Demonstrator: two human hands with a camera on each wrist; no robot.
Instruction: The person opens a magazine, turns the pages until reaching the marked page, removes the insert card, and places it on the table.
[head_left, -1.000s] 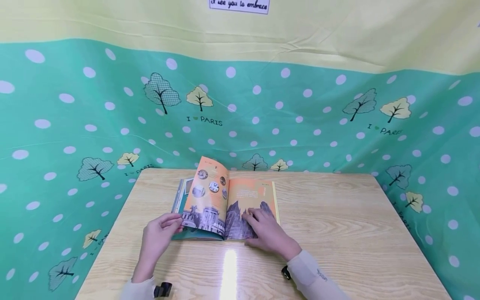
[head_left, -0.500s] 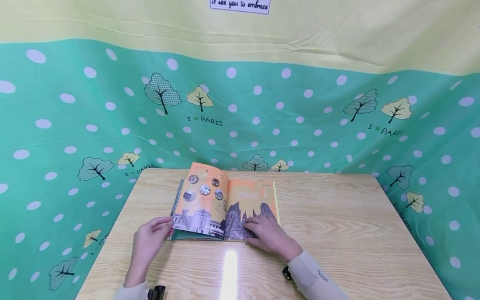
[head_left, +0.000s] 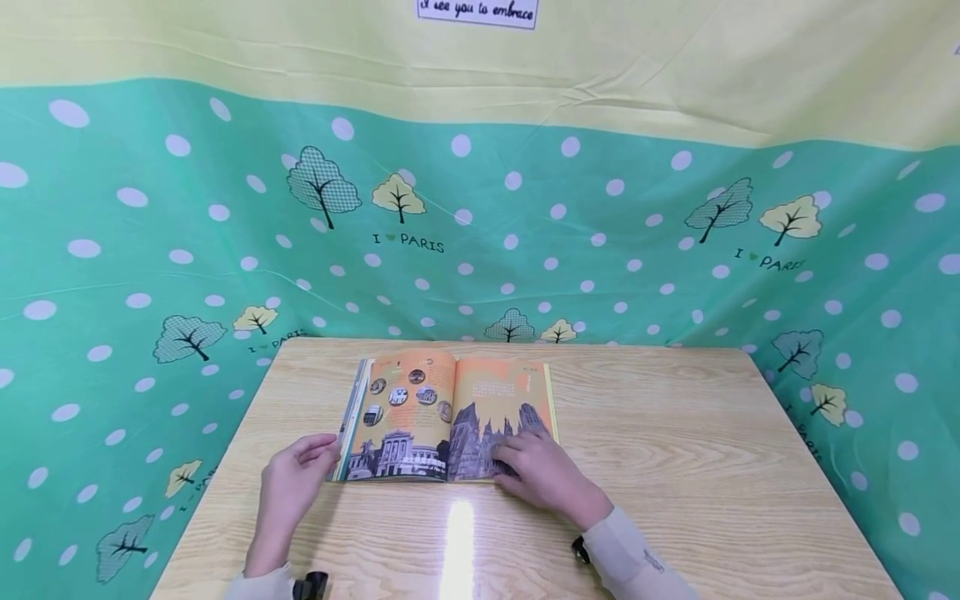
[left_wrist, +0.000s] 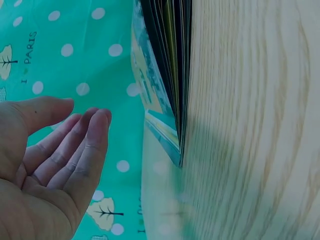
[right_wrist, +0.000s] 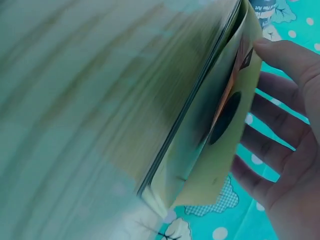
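Observation:
In the head view a book (head_left: 411,414) lies spread on the table, with orange pages that carry round photos and grey buildings. My left hand (head_left: 294,479) is beside its lower left edge. In the left wrist view the left thumb and fingers (left_wrist: 92,150) stand apart with nothing between them, away from the book's edge (left_wrist: 172,85). My right hand (head_left: 547,475) rests on the lower part of the right page (head_left: 495,383). From the right wrist, the thumb (right_wrist: 280,52) touches a bowed page (right_wrist: 225,145), and the other fingertips are hidden behind it.
The book lies on a wooden table (head_left: 660,442), left of its middle. A bright streak of light (head_left: 459,550) shines on the wood in front of it. A green and yellow cloth (head_left: 480,200) with dots and trees hangs around the back and sides.
The raised page came down onto the left side of the book. My left hand moved left and let go of its edge. The right hand slid slightly down the right page.

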